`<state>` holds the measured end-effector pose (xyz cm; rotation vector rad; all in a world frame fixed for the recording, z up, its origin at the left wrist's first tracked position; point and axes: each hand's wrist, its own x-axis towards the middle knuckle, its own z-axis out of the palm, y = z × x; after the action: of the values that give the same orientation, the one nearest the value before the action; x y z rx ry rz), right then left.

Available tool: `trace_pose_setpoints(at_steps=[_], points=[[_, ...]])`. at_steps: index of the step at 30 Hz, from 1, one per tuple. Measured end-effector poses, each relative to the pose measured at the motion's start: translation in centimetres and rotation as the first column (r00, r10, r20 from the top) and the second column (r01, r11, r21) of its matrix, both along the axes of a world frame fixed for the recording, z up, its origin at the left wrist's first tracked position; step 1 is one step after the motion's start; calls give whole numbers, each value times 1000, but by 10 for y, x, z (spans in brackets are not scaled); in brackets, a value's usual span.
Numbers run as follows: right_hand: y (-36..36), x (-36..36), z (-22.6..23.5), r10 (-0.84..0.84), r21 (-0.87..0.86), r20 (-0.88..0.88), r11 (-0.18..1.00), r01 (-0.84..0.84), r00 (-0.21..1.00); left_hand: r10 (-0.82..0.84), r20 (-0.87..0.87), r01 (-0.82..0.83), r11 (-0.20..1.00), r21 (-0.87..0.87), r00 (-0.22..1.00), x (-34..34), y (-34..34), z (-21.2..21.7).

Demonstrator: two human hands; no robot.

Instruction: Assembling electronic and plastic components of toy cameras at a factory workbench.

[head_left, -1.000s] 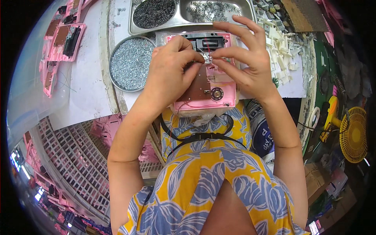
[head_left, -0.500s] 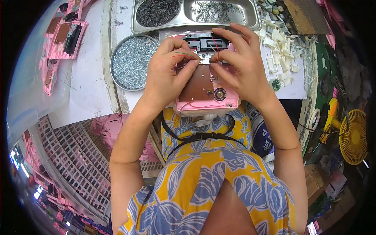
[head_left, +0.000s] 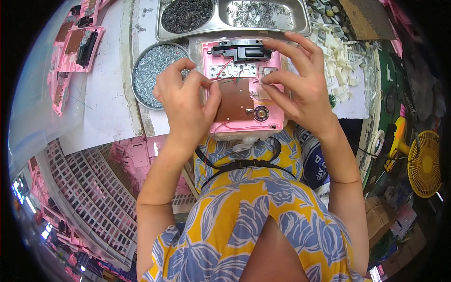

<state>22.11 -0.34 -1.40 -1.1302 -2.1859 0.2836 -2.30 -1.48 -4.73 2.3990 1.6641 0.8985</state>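
Note:
A pink plastic housing (head_left: 277, 107) lies in front of me, with a brown circuit board (head_left: 232, 101), a round black speaker (head_left: 261, 113) and a black mechanism (head_left: 246, 50) inside. Metal contact plates (head_left: 225, 71) sit between board and mechanism. Thin red and green wires (head_left: 237, 80) cross the board's upper edge. At the housing's left side, my left hand (head_left: 185, 101) is closed, thumb and forefinger around a wire that is barely visible. My right hand (head_left: 300, 89) pinches a wire end right of the plates, its other fingers raised over the housing's right edge.
A round dish of small screws (head_left: 157, 75) stands left of the housing. Behind is a metal tray (head_left: 218, 27) of springs. White plastic parts (head_left: 340, 70) are heaped at right; more pink housings (head_left: 80, 49) lie far left. A yellow fan (head_left: 424, 162) stands at far right.
My hands have moved apart from the contact plates, the left toward the housing's left edge, the right slightly right. The plates and wires between them are now uncovered.

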Motion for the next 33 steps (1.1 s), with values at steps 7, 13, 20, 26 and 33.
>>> trace_pose_setpoints(at_steps=[7, 13, 20, 26, 33], points=[[-3, 18, 13, -14, -49, -123, 999, 8, 992, -244, 511, 339, 935, -100, 824, 56, -10, 38], [2, 21, -1, -58, -242, -326, 970, -24, 944, 11, 691, 486, 703, -520, 723, 55, 14, 36], [-5, 9, -2, -76, 38, -191, 996, 85, 979, -150, 528, 336, 900, -277, 836, 58, 12, 30], [-9, 52, 13, -132, 83, -250, 984, 157, 959, -210, 455, 372, 877, -303, 865, 56, 13, 33], [-88, 267, -16, -528, -563, -819, 664, 491, -225, -60, 653, 399, 832, -386, 755, 53, 11, 20]])
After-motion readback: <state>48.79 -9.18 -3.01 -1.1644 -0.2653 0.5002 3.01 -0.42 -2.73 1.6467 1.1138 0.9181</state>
